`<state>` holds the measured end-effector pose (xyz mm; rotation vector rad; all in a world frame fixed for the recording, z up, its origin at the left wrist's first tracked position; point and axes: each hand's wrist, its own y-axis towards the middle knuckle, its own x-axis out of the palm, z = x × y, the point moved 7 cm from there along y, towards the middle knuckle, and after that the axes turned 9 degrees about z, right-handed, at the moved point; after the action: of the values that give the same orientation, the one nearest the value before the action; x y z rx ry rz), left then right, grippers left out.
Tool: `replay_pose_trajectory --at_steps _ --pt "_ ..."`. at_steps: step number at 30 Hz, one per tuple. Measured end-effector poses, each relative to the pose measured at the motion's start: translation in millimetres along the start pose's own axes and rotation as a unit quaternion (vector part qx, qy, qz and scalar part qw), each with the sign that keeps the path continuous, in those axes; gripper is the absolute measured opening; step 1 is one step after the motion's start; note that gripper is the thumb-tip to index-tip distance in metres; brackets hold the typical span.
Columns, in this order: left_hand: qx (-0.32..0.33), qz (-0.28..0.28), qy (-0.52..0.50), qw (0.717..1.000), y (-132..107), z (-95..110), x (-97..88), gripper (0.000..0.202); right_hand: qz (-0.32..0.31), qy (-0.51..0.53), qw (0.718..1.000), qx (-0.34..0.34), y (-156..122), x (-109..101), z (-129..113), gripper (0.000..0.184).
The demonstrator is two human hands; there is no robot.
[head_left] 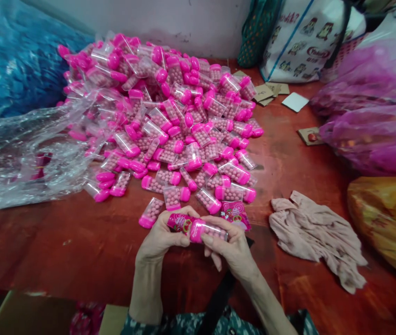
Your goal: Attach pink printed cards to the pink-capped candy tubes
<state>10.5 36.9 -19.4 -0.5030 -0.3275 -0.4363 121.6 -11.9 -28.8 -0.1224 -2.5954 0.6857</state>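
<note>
This place is looking like a small workshop rather than a living room: a great heap of matching pink-capped bottles (184, 111) is covering the middle of a scuffed red table (89, 251), and a big clear bag of blue pieces (16, 60) is slumping at its left. Brown cardboard (30, 311) is showing below the near edge, while pink plastic bags (368, 93) and a yellow bag (386, 223) are crowding the right side. A printed tote bag (295, 46) near the plain wall (184, 23) and a crumpled cloth (316, 232) are adding a homelier note
</note>
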Motion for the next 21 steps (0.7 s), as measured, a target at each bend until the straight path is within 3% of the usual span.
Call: replay_pose_trajectory --at_steps 2,6,10,13,21 --pt "0.013 0.02 -0.013 1.0 1.6 -1.8 -1.1 0.039 0.014 -0.006 1.0 -0.016 -0.4 0.2 -1.2 0.033" --pt "0.077 0.174 -0.068 0.979 9.5 -4.3 -9.3 0.024 0.118 -0.052 0.986 -0.104 0.1 -8.1 -10.3 0.031" --pt "0.156 0.264 -0.135 0.942 12.8 2.7 -7.9 0.047 0.182 -0.051 0.97 -0.152 0.8 -13.4 -13.1 0.03" --pt "0.167 0.283 -0.152 0.932 13.5 4.0 -6.7 0.049 0.187 -0.037 0.97 -0.153 2.5 -15.0 -11.4 0.032" --pt "0.036 0.255 -0.172 0.951 18.3 -21.8 7.0 0.02 0.197 -0.098 0.963 -0.158 3.4 -17.2 -11.4 0.035"
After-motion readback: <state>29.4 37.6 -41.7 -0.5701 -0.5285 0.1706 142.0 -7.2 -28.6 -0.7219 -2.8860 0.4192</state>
